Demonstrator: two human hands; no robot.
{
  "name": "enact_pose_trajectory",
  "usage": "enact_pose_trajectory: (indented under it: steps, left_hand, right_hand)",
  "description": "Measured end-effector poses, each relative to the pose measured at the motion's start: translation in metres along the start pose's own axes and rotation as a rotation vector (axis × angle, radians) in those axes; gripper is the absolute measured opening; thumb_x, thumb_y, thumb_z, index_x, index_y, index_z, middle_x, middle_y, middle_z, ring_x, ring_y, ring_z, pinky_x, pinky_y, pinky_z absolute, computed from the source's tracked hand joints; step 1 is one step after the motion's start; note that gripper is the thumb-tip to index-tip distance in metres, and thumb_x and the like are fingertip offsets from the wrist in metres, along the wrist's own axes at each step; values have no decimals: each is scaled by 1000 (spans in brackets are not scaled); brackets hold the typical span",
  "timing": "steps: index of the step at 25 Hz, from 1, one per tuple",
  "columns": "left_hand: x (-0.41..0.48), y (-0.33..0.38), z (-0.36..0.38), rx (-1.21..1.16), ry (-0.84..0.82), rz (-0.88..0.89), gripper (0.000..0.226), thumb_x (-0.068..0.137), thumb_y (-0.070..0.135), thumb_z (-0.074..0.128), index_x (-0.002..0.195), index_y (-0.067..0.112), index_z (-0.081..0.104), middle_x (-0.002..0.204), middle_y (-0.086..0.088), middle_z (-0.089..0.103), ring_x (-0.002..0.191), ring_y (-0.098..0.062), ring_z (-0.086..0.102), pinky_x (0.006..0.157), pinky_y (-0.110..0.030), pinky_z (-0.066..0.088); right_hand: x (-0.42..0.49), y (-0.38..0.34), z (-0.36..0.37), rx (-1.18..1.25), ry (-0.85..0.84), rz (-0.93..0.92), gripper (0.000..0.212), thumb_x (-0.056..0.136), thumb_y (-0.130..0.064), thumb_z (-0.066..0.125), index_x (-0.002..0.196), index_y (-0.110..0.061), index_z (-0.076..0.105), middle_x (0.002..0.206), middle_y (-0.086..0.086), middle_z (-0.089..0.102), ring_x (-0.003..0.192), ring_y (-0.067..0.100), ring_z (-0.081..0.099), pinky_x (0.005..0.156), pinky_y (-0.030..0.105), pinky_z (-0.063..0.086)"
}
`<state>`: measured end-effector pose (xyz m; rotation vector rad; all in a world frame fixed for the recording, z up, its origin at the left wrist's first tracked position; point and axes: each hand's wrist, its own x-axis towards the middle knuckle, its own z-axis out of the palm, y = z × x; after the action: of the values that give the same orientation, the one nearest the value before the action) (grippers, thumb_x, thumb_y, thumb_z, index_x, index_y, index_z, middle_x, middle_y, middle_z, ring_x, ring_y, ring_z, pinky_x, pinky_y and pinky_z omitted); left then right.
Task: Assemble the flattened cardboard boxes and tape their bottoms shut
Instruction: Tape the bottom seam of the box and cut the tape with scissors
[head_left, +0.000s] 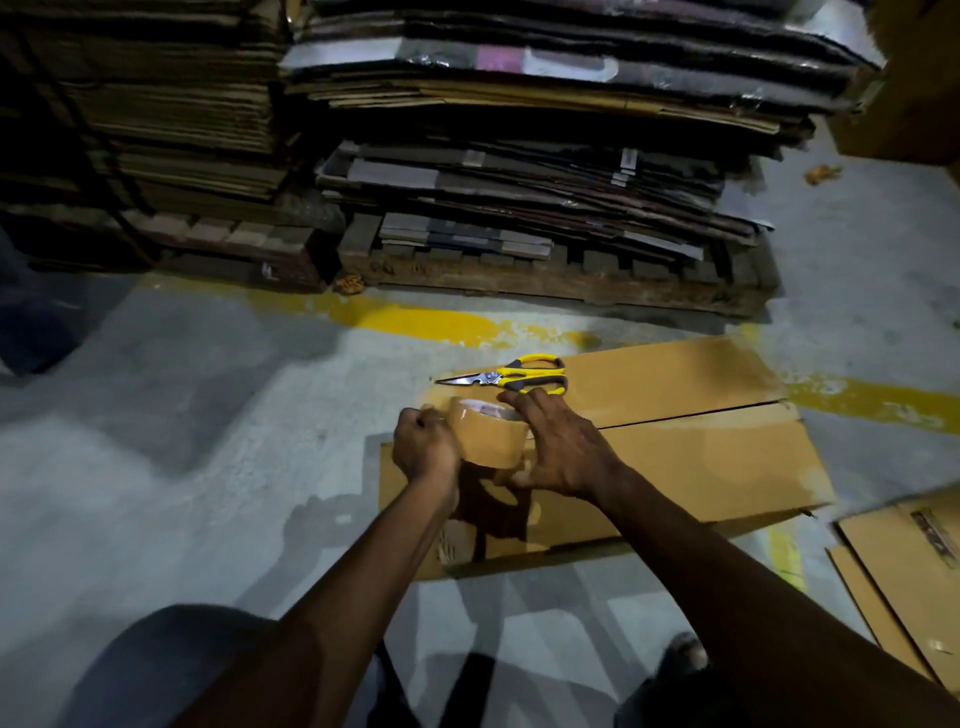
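Open floor (208, 415) spreads from 7 to 10 o'clock of the box (701, 457). Scissors (519, 376) lie on its top toward 11. Stacked cardboard (519, 171) on pallets (571, 288) blocks 12 beyond; flat sheets (904, 571) crowd 4 o'clock.

Cardboard box (701, 452): plain tan-brown; tape roll (491, 439): glossy light brown. Scissors (511, 375): yellow-and-black handles, silver blades. Concrete floor (182, 395): mottled grey, crossed by a worn yellow painted line (415, 318); stacked flattened cartons (171, 114): dull dark brown.
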<state>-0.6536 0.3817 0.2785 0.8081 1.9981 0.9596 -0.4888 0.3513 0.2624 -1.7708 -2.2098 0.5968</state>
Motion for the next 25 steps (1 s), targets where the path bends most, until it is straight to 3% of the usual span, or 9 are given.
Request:
enact_pose_trajectory:
  steps: [4,8,11,14,16,21,23,25]
  left_hand:
    - [-8,5,-11,-52,-18,169,25,99,22,46,83,9,60,83,-9,63,78,-29,57,64,-35,44]
    - [7,-5,-28,35,-7,375,25,97,20,52,84,8,69,73,-3,64,69,-22,58,61,-31,45]
    - [18,-17,-18,-107,46,215,22,95,17,55,90,4,73,77,-2,65,75,-22,61,64,-29,46]
    - [31,-41,-8,-363,130,-189,18,93,10,59,102,2,73,92,-6,69,88,-21,63,67,-19,43]
    - [46,-65,-1,-459,139,-365,20,91,11,62,106,1,71,96,-9,69,90,-21,63,72,-23,47]
    - [69,-103,22,-473,101,-430,21,90,21,66,101,5,73,95,-13,72,92,-28,68,86,-45,56]
    - [71,-107,29,-503,87,-417,22,90,21,66,102,4,73,95,-13,72,92,-28,68,87,-45,56]
    - [70,-107,34,-501,102,-395,26,91,20,64,107,1,71,100,-13,71,95,-26,66,87,-35,54]
  right_hand:
    - [-11,-23,0,133,232,43,67,68,-38,82,124,-21,50,122,1,58,108,24,58,74,42,52]
    - [0,-27,3,122,208,98,65,75,-39,77,131,-22,47,125,2,59,110,21,56,78,39,51]
    - [25,-28,11,253,171,56,60,77,-31,66,131,-17,45,121,6,57,104,27,57,72,31,40]
    - [43,-12,28,7,131,-86,48,81,-36,59,119,-8,51,112,14,57,97,35,54,72,30,36]
    - [49,8,36,-141,124,-89,57,80,-50,60,118,-9,55,112,14,57,99,36,52,73,38,43]
    - [50,18,48,-303,185,-110,57,74,-46,46,115,-9,60,98,16,58,80,34,55,57,32,37]
    - [51,23,49,-343,184,-122,50,75,-41,43,113,-12,58,95,15,57,80,35,56,59,36,37]
    - [50,31,49,-359,174,-106,50,77,-43,42,114,-14,57,94,14,57,84,34,54,64,36,32]
